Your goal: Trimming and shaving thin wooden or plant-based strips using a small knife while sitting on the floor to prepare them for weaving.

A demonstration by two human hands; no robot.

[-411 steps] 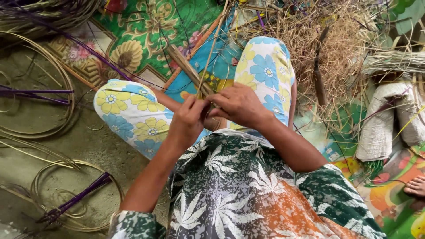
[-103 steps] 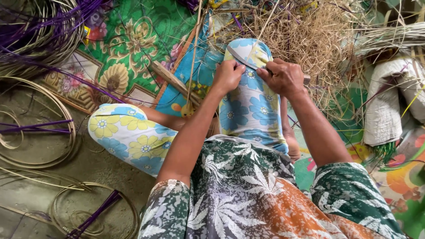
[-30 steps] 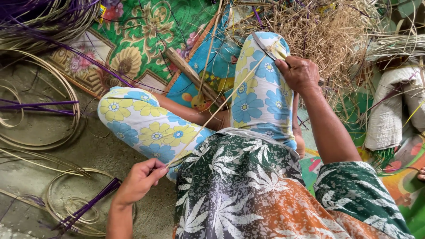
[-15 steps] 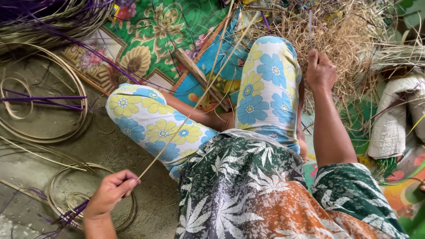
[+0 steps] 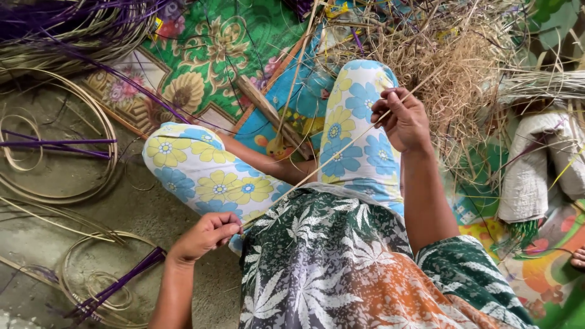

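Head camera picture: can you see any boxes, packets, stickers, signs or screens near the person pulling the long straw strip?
No packages, labels, signs or screens show clearly.
Small yellow scrap: top edge among the dry straw, too blurred to tell what it is.
White rolled woven sack: right side on the mat, plain.

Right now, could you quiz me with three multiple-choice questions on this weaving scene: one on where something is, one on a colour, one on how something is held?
1. Where does the left hand sit?
A. low beside the knee
B. on the straw pile
C. on the white sack

2. What colour are the dyed strips lying across the coiled cane?
A. red
B. purple
C. black

3. How is the thin pale strip held?
A. loose on the mat
B. coiled up
C. stretched between both hands

Answers: 1 A, its fingers pinch the strip's lower end there. 2 B, they are plainly purple. 3 C, it runs straight up to the right hand.
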